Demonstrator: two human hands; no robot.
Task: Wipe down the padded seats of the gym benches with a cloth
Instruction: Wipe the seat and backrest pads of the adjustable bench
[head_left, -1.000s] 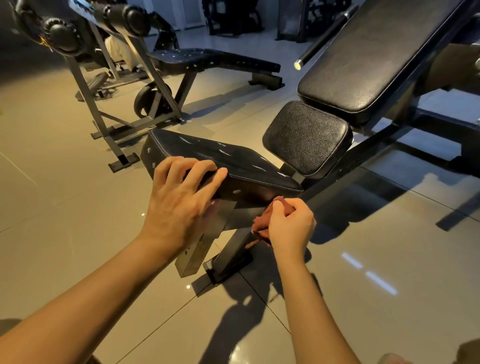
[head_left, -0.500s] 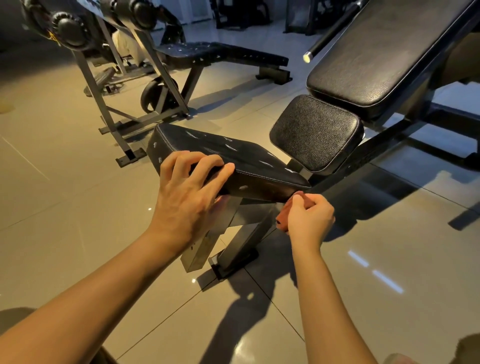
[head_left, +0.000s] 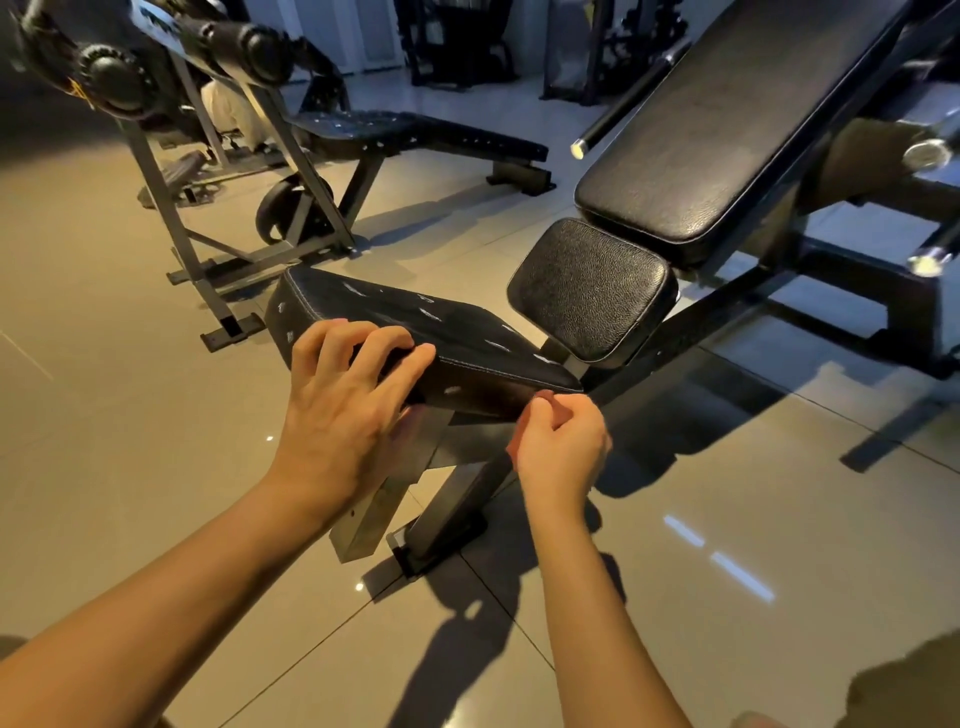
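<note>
A black padded bench seat (head_left: 457, 332) with white stitching lies low in front of me. My left hand (head_left: 343, 400) rests on its near edge, the fingers curled over the top. My right hand (head_left: 563, 441) grips a reddish cloth (head_left: 545, 400), mostly hidden in the fist, and holds it against the seat's near side at the right corner. Behind the seat stand a small textured black pad (head_left: 592, 291) and a long inclined back pad (head_left: 727, 135).
The seat's metal post and foot (head_left: 436, 525) stand on the glossy tiled floor under my hands. A second bench (head_left: 415, 132) with a grey frame and roller pads (head_left: 109, 78) is at the back left. A bar end (head_left: 579, 148) juts out near the back pad.
My right hand has moved up and to the right with the cloth, from below the seat's edge onto its near side. My left hand keeps its place on the seat.
</note>
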